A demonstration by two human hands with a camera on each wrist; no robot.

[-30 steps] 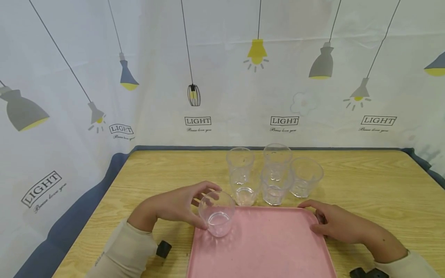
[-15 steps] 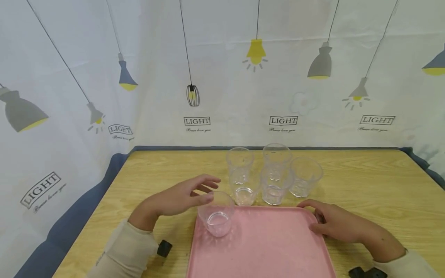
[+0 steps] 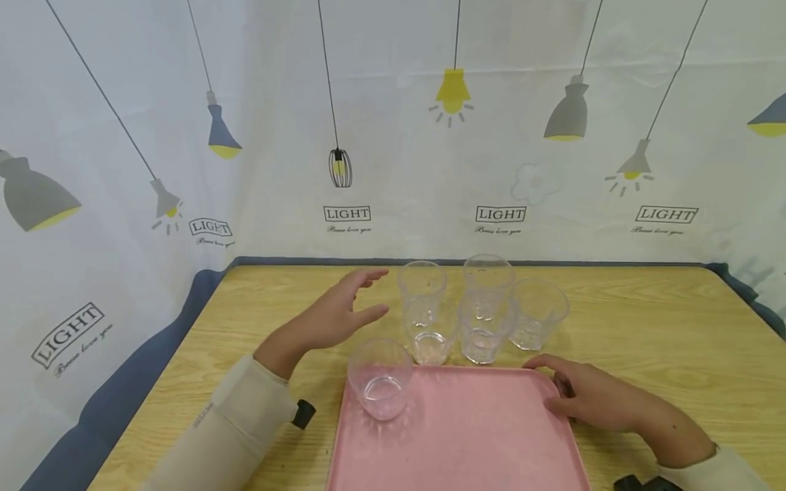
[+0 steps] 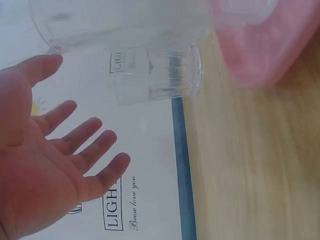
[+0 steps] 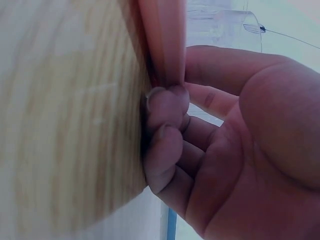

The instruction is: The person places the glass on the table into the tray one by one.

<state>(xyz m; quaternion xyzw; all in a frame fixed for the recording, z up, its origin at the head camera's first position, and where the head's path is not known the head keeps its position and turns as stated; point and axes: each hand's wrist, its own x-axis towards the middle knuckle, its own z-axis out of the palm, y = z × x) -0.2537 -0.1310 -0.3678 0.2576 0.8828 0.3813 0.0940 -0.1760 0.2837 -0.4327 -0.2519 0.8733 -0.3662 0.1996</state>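
A clear tumbler stands upright on the far left corner of the pink tray. Behind the tray's far edge, several more clear tumblers stand close together on the table. My left hand is in the air just left of that group, its fingers spread and holding nothing. The left wrist view shows its palm with tumblers above and beyond the fingers. At the tray's far right corner my right hand grips the rim. In the right wrist view its fingers curl at the tray edge, low against the table.
The wooden table reaches back to a white curtain printed with lamps. A dark blue band runs along the table's back edge. A black wrist device sits at the left sleeve, and another near the right sleeve.
My left hand has let go of the tumbler on the tray, lifted off and moved back toward the group of tumblers. The right hand stays at the tray corner.
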